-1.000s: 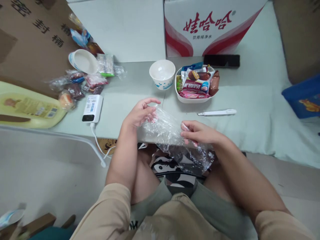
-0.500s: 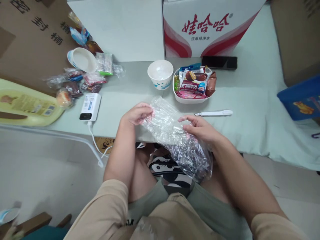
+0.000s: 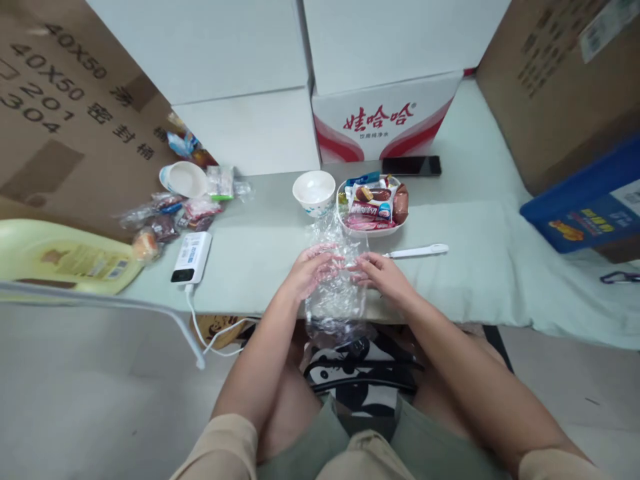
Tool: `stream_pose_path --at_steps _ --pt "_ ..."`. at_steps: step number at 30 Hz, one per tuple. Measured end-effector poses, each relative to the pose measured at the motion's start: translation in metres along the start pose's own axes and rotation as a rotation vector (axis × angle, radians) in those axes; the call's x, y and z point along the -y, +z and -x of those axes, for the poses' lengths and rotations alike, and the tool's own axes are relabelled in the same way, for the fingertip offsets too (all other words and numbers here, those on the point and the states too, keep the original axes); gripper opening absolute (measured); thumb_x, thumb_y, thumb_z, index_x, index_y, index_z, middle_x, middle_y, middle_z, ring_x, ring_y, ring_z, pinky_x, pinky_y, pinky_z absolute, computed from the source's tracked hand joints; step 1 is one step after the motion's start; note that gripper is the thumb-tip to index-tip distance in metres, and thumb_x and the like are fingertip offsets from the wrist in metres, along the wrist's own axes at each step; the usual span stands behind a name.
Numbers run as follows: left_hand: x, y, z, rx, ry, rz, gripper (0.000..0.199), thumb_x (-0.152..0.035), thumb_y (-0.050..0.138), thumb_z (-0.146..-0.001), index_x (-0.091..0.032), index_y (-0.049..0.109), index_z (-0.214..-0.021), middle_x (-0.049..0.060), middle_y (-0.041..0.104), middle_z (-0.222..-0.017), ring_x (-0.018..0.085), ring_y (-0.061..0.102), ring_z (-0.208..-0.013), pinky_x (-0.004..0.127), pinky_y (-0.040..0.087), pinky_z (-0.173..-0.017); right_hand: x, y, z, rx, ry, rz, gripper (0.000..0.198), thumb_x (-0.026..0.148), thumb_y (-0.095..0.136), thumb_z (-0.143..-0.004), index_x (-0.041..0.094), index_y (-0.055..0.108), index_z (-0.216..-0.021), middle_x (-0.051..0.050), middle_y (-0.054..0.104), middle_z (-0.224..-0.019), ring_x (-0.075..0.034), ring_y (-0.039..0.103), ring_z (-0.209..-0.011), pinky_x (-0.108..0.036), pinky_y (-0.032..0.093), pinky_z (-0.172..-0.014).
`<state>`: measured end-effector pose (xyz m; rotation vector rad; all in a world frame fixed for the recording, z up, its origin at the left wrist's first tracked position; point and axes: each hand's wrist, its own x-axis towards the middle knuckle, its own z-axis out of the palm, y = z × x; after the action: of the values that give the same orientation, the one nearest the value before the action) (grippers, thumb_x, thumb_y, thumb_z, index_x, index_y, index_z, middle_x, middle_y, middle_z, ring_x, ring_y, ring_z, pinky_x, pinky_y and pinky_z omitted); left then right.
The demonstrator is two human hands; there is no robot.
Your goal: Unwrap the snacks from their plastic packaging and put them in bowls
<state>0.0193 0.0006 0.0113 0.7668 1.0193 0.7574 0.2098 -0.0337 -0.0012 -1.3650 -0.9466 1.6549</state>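
Note:
A crumpled clear plastic bag (image 3: 334, 303) lies over the front edge of the table, its lower end hanging above my lap. My left hand (image 3: 314, 270) grips the bag's left side, with film partly covering the fingers. On the other side my right hand (image 3: 383, 275) pinches the film between thumb and fingers. Just beyond the hands stand a white paper bowl (image 3: 314, 190) and a white bowl (image 3: 373, 232) full of wrapped snacks. The bag's upper end reaches up close to both bowls. A white-handled knife (image 3: 419, 251) lies right of my right hand.
A white power bank (image 3: 193, 257) with a cable lies left, near a yellow jug (image 3: 65, 257), wrapped snacks (image 3: 165, 227) and a tipped paper bowl (image 3: 184, 179). White cartons (image 3: 250, 133) and a black phone (image 3: 411, 165) line the back. A blue box (image 3: 590, 200) stands right.
Both hands have come closer together, the left moving right. The bag now hangs straighter and lies more on the table, its top nearer the bowls. The camera view has shifted.

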Motion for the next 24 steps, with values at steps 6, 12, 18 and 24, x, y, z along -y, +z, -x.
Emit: stream_pose_path --at_steps 6,12,18,24 --pt "-0.006 -0.009 0.001 0.002 -0.075 -0.121 0.04 -0.035 0.081 -0.069 -0.018 0.064 -0.101 0.006 0.077 -0.086 0.018 0.075 -0.074 0.023 0.054 -0.06 -0.001 -0.004 -0.002 0.13 -0.023 0.01 0.033 0.042 0.071 -0.072 0.02 0.061 -0.095 0.002 0.067 -0.068 -0.013 0.063 -0.054 -0.021 0.044 -0.047" --pt "-0.005 -0.016 0.011 0.047 -0.052 -0.298 0.046 -0.039 0.079 -0.07 -0.018 0.061 -0.106 0.002 0.073 -0.064 0.016 0.069 -0.055 0.021 0.047 -0.049 0.0 -0.008 -0.001 0.088 -0.115 0.023 0.05 0.044 0.064 -0.079 0.021 0.058 -0.123 0.002 0.069 -0.07 -0.012 0.06 -0.049 -0.022 0.043 -0.045" --pt "-0.002 -0.019 0.01 0.117 -0.097 -0.23 0.058 -0.035 0.078 -0.069 -0.018 0.058 -0.121 0.004 0.075 -0.068 0.019 0.071 -0.057 0.023 0.049 -0.049 -0.002 -0.015 0.004 0.15 -0.198 0.045 0.062 0.04 0.063 -0.081 0.03 0.05 -0.14 -0.006 0.067 -0.126 -0.008 0.057 -0.056 -0.025 0.049 -0.052" --pt "-0.002 -0.021 -0.003 0.127 -0.089 -0.138 0.048 -0.033 0.078 -0.071 -0.02 0.061 -0.114 0.003 0.075 -0.07 0.018 0.072 -0.061 0.023 0.051 -0.053 -0.009 -0.024 -0.008 -0.144 -0.481 0.229 0.02 0.026 0.054 -0.08 0.025 0.074 -0.083 -0.005 0.061 -0.121 -0.02 0.062 -0.093 -0.033 0.053 -0.074"
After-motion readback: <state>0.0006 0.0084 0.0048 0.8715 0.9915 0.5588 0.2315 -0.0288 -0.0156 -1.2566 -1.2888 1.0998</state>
